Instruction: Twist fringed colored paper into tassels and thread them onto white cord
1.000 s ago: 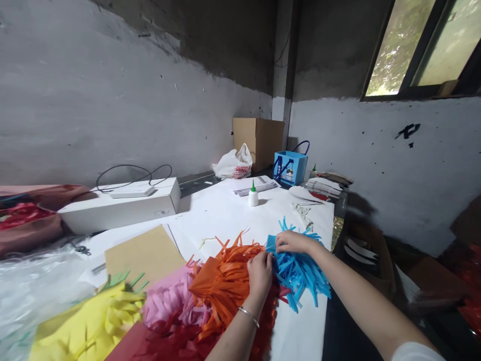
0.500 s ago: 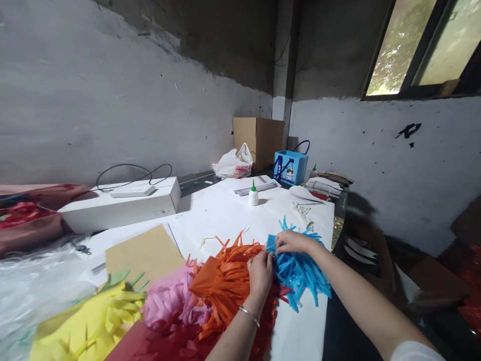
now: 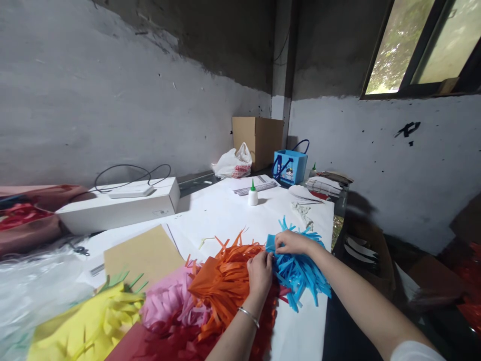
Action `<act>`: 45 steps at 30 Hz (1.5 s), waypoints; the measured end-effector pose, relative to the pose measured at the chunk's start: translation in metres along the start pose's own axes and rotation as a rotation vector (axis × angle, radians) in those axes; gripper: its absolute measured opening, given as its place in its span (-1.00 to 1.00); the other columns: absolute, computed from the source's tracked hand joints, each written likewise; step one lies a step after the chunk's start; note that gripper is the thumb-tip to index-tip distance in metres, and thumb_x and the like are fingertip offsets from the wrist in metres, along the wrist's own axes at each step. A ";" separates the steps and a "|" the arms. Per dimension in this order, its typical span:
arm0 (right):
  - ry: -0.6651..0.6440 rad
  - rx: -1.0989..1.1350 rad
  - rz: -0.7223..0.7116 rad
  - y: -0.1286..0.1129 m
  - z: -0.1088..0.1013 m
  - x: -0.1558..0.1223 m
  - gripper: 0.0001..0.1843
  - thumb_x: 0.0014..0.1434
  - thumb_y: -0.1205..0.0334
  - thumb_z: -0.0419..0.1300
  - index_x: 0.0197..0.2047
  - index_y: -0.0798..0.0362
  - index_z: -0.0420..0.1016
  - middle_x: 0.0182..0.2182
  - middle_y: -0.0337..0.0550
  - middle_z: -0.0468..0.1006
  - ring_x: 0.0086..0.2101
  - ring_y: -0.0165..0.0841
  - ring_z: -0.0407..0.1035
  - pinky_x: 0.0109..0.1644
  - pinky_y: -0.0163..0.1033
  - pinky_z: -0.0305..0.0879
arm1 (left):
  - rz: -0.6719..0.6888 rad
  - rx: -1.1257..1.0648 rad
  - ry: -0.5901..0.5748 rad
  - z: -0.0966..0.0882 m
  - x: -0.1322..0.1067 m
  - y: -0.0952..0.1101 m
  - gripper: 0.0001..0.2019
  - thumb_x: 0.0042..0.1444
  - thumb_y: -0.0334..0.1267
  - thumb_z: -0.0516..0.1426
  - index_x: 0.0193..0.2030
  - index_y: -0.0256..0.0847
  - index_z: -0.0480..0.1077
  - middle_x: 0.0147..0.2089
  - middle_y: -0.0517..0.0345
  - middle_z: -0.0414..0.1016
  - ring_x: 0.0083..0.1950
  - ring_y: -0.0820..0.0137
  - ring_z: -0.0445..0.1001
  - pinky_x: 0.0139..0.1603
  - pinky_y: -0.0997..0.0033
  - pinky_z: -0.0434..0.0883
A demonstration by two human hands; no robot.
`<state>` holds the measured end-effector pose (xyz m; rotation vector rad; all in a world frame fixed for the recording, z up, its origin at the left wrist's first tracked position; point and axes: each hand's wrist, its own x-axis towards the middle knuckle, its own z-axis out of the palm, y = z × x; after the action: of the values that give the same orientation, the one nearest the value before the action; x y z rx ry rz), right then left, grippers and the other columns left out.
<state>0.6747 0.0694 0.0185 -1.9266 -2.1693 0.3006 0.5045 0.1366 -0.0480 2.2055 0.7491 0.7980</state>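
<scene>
A bundle of blue fringed paper lies at the right edge of the white-covered table, its cut strips fanning toward me. My right hand is closed on its uncut upper end. My left hand, with a silver bangle on the wrist, has its fingers curled at the blue paper's left edge; the fingertips are partly hidden. Under and beside the left hand is orange fringed paper. Pink fringed paper, red fringed paper and yellow fringed paper lie further left.
A white glue bottle with a green cap stands beyond my hands. Behind it are a plastic bag, a cardboard box and a blue carrier bag. Left are a long white box, tan card and clear plastic wrap.
</scene>
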 end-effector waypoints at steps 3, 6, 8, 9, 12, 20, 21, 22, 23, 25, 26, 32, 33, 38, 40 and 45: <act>0.013 -0.007 -0.003 -0.003 -0.001 -0.002 -0.77 0.33 0.11 0.23 -0.22 0.13 0.52 -0.23 -0.18 0.58 -0.20 -0.33 0.49 -0.04 -0.09 0.43 | 0.001 0.004 0.001 0.000 0.000 -0.001 -0.67 0.31 -0.16 -0.03 -0.42 -0.14 0.44 -0.40 0.12 0.58 -0.25 0.22 0.54 -0.07 0.23 0.26; 0.029 -0.011 0.000 -0.007 -0.002 -0.005 -0.82 0.28 0.17 0.27 -0.27 0.13 0.53 -0.25 -0.19 0.59 -0.23 -0.33 0.48 -0.05 -0.12 0.40 | 0.006 0.002 -0.005 0.000 0.000 -0.001 -0.66 0.32 -0.15 -0.03 -0.40 -0.14 0.45 -0.39 0.13 0.58 -0.25 0.22 0.54 -0.04 0.22 0.25; 0.047 -0.016 0.008 -0.010 -0.003 -0.007 -0.90 0.23 0.27 0.30 -0.30 0.12 0.56 -0.27 -0.19 0.60 -0.24 -0.34 0.48 -0.05 -0.16 0.36 | 0.007 0.000 -0.010 0.000 0.000 -0.001 -0.66 0.32 -0.14 -0.04 -0.40 -0.13 0.45 -0.39 0.13 0.58 -0.25 0.22 0.55 -0.03 0.22 0.25; 0.058 -0.020 0.014 -0.012 -0.003 -0.007 -0.94 0.20 0.32 0.30 -0.31 0.10 0.58 -0.27 -0.19 0.60 -0.24 -0.33 0.48 -0.04 -0.18 0.33 | 0.006 -0.001 -0.011 0.000 0.000 -0.001 -0.66 0.32 -0.14 -0.04 -0.41 -0.13 0.44 -0.40 0.13 0.58 -0.25 0.22 0.55 -0.03 0.21 0.25; 0.088 -0.029 0.027 -0.016 -0.003 -0.008 -0.92 0.13 0.40 0.29 -0.36 0.07 0.62 -0.28 -0.19 0.62 -0.23 -0.31 0.49 -0.01 -0.21 0.24 | -0.001 0.001 -0.011 0.000 -0.001 -0.001 -0.65 0.32 -0.14 -0.04 -0.42 -0.14 0.44 -0.41 0.12 0.58 -0.25 0.21 0.54 -0.04 0.21 0.25; 0.138 -0.041 0.037 -0.022 0.004 -0.008 -0.92 0.11 0.40 0.29 -0.37 0.06 0.61 -0.29 -0.17 0.60 -0.21 -0.28 0.46 -0.01 -0.19 0.19 | -0.001 0.012 -0.006 0.000 0.000 0.000 -0.68 0.29 -0.16 -0.02 -0.42 -0.14 0.44 -0.43 0.13 0.56 -0.28 0.22 0.54 -0.10 0.25 0.24; 0.144 -0.042 0.037 -0.022 0.005 -0.007 -0.92 0.11 0.39 0.29 -0.37 0.06 0.60 -0.29 -0.17 0.60 -0.22 -0.28 0.46 -0.01 -0.19 0.19 | 0.000 0.013 -0.005 0.000 0.000 0.000 -0.68 0.29 -0.16 -0.01 -0.42 -0.14 0.44 -0.44 0.14 0.56 -0.29 0.22 0.53 -0.10 0.25 0.24; 0.151 -0.042 0.038 -0.022 0.006 -0.007 -0.93 0.11 0.39 0.29 -0.38 0.06 0.59 -0.29 -0.17 0.59 -0.22 -0.29 0.45 -0.02 -0.19 0.19 | 0.002 0.014 -0.005 0.000 0.000 0.000 -0.68 0.29 -0.16 -0.01 -0.43 -0.14 0.44 -0.44 0.14 0.55 -0.29 0.23 0.53 -0.11 0.26 0.24; 0.159 -0.043 0.039 -0.021 0.008 -0.007 -0.93 0.10 0.39 0.29 -0.38 0.06 0.58 -0.30 -0.18 0.58 -0.23 -0.29 0.45 -0.02 -0.20 0.19 | 0.003 0.015 -0.004 0.000 0.000 0.001 -0.68 0.29 -0.16 -0.02 -0.43 -0.14 0.44 -0.45 0.14 0.55 -0.30 0.23 0.53 -0.11 0.26 0.24; 0.173 -0.044 0.042 -0.021 0.011 -0.006 -0.94 0.09 0.39 0.29 -0.40 0.07 0.56 -0.31 -0.19 0.57 -0.24 -0.31 0.44 -0.04 -0.21 0.19 | 0.004 0.018 -0.003 0.000 -0.001 0.001 -0.68 0.29 -0.16 -0.02 -0.43 -0.15 0.44 -0.45 0.14 0.54 -0.30 0.23 0.53 -0.10 0.25 0.23; 0.179 -0.045 0.043 -0.020 0.012 -0.006 -0.94 0.08 0.39 0.29 -0.41 0.07 0.55 -0.32 -0.20 0.56 -0.25 -0.32 0.43 -0.06 -0.23 0.19 | 0.004 0.019 -0.003 0.000 -0.001 0.001 -0.68 0.29 -0.17 -0.02 -0.43 -0.15 0.44 -0.45 0.14 0.54 -0.30 0.23 0.53 -0.10 0.25 0.23; 0.207 -0.077 0.051 -0.017 0.015 -0.005 -0.93 0.07 0.40 0.27 -0.41 0.07 0.49 -0.33 -0.26 0.53 -0.27 -0.36 0.42 -0.12 -0.28 0.16 | 0.009 0.027 -0.008 -0.001 -0.001 0.002 -0.66 0.31 -0.17 -0.03 -0.43 -0.16 0.43 -0.43 0.12 0.55 -0.30 0.24 0.53 -0.15 0.28 0.23; 0.212 -0.091 0.054 -0.017 0.014 -0.005 -0.93 0.07 0.40 0.26 -0.40 0.07 0.48 -0.33 -0.26 0.53 -0.27 -0.36 0.42 -0.11 -0.27 0.16 | 0.010 0.030 -0.009 -0.001 -0.002 0.002 -0.66 0.31 -0.17 -0.04 -0.43 -0.16 0.42 -0.42 0.12 0.55 -0.30 0.24 0.53 -0.16 0.29 0.22; 0.210 -0.186 0.061 -0.021 0.005 -0.005 -0.95 0.10 0.39 0.22 -0.36 0.06 0.46 -0.32 -0.23 0.52 -0.28 -0.34 0.40 -0.09 -0.23 0.12 | -0.005 0.059 0.003 -0.003 -0.002 0.006 -0.64 0.31 -0.10 -0.02 -0.47 -0.16 0.39 -0.43 0.11 0.55 -0.31 0.24 0.52 -0.16 0.28 0.22; 0.203 -0.235 0.064 -0.026 0.001 -0.005 -0.94 0.11 0.40 0.19 -0.36 0.07 0.45 -0.32 -0.19 0.52 -0.27 -0.32 0.38 -0.07 -0.21 0.11 | -0.020 0.076 0.011 -0.003 -0.002 0.007 -0.63 0.31 -0.09 -0.02 -0.48 -0.16 0.37 -0.45 0.10 0.54 -0.32 0.23 0.51 -0.16 0.27 0.22; 0.201 -0.352 0.082 -0.045 0.003 -0.005 -0.91 0.16 0.40 0.12 -0.26 0.11 0.44 -0.24 -0.05 0.52 -0.20 -0.22 0.38 0.08 -0.05 0.07 | -0.031 0.105 0.011 -0.002 -0.002 0.007 -0.66 0.29 -0.16 -0.03 -0.47 -0.17 0.38 -0.45 0.09 0.53 -0.31 0.22 0.50 -0.12 0.25 0.22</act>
<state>0.6323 0.0589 0.0290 -2.1194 -2.1232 -0.2718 0.5040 0.1314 -0.0422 2.2787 0.8460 0.7714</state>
